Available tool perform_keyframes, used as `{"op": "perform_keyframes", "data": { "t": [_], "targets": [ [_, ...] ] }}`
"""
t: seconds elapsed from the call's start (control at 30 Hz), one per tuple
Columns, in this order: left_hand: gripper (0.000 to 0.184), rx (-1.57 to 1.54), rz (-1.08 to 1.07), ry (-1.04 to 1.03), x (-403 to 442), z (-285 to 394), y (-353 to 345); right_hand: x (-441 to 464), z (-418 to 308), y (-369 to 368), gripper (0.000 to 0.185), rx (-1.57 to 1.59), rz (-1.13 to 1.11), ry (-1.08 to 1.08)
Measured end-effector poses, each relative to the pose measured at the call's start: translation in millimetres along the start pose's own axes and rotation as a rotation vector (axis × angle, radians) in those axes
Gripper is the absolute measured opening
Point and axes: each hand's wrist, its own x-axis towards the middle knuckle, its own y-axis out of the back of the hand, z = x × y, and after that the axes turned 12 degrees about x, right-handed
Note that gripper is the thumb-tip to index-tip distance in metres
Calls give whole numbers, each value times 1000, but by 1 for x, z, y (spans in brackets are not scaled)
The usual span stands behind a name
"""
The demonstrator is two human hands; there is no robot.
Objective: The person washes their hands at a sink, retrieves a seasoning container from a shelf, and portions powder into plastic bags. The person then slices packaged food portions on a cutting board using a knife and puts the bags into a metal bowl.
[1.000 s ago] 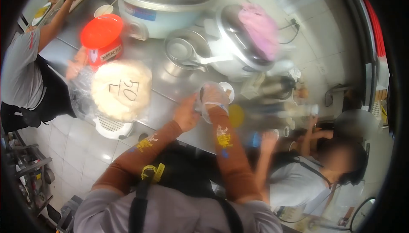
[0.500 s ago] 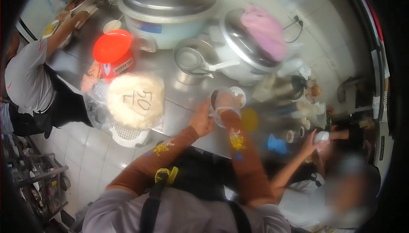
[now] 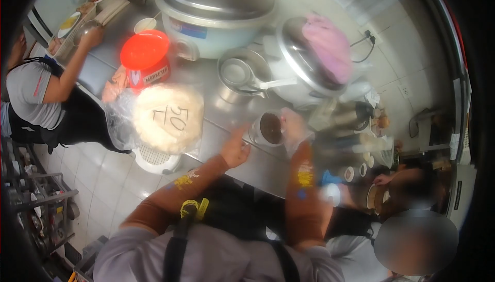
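A clear round container (image 3: 256, 133) with dark brown contents stands at the steel counter's front edge, between my hands. My left hand (image 3: 235, 149) is at its left side, thumb and forefinger apart; whether the fingertips touch it I cannot tell. In a clear plastic glove, my right hand (image 3: 295, 127) is at the container's right rim. Motion smears its fingers, so its grip is unclear. Behind the container sits a metal pot (image 3: 232, 94) with a white-handled strainer (image 3: 238, 73) across it. Left of my hands, a bagged pale round mass (image 3: 167, 114) bears the writing "50 L".
A red kitchen scale (image 3: 147, 57), a large lidded pot (image 3: 219, 29) and another lidded pot (image 3: 304, 55) with a pink cloth (image 3: 330, 47) stand behind. One co-worker's arm (image 3: 69, 73) reaches over trays at left. Close on my right is another person (image 3: 356, 256) near small cups.
My right hand has moved right off the top of the container, so its dark contents now show. My left hand has shifted slightly left. The co-worker at right has moved a white cup closer.
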Motion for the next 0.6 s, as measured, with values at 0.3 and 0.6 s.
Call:
{"op": "perform_keyframes", "data": {
  "t": [0.3, 0.6],
  "targets": [
    [67, 91, -13, -72, 8, -14, -7, 26, 20, 10, 14, -1512, -47, 648],
    [71, 169, 25, -163, 32, -8, -28, -6, 12, -28, 25, -1788, -97, 350]
  ]
}}
